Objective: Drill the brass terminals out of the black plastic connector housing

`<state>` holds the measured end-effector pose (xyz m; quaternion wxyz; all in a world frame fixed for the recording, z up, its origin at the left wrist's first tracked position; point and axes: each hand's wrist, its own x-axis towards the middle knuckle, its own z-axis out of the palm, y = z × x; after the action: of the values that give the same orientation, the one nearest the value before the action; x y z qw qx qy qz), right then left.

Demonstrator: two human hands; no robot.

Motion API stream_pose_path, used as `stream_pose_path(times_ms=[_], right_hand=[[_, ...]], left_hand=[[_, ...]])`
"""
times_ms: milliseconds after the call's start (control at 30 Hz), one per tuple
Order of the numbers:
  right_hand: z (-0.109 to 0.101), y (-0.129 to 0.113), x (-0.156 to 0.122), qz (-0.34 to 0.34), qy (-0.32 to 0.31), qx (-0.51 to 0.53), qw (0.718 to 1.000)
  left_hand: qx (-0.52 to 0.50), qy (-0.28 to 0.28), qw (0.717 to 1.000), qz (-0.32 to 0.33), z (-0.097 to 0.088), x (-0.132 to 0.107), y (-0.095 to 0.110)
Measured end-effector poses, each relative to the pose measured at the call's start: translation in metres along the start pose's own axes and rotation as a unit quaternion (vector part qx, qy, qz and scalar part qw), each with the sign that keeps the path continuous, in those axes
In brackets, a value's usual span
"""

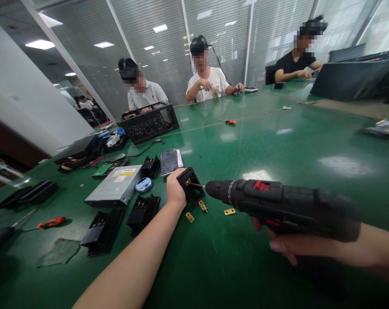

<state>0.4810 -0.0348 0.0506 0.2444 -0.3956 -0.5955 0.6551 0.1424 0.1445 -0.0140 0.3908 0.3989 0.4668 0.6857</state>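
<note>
My right hand (287, 246) is wrapped round the grip of a black cordless drill (278, 206), which points left. Its long thin bit reaches into a black plastic housing (193, 189), close to a brass piece inside it. My left hand (176, 189) holds that housing tilted from its left side; the fingers behind it are partly hidden. Just below the housing lie a brass plate (189, 217) and another brass plate with a screw (202, 206). A third brass plate (229, 211) lies under the drill's front end.
Left of my forearm are several black housings (102, 231), a silver disc drive (115, 184) and a blue round tin (144, 184). An orange screwdriver (51, 222) lies farther left. Across the green table (214, 154) stands a black case (151, 122); three people sit along the far side.
</note>
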Motion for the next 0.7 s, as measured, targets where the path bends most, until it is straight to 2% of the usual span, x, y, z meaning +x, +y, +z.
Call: stream_pose_path(times_ms=[167,333,700], right_hand=[[0.007,-0.011,-0.007,0.027,0.037,0.007,0.999],[0.007,-0.015,-0.01,0.026,0.035,0.002,0.999],[0.004,-0.011,-0.005,0.01,0.007,-0.006,1.0]], left_hand=[[-0.006,-0.005,1.0,-0.013,0.001,-0.002,0.004],[-0.008,-0.017,1.0,-0.015,0.003,-0.003,0.005],[-0.001,-0.002,1.0,-0.015,0.001,-0.001,0.002]])
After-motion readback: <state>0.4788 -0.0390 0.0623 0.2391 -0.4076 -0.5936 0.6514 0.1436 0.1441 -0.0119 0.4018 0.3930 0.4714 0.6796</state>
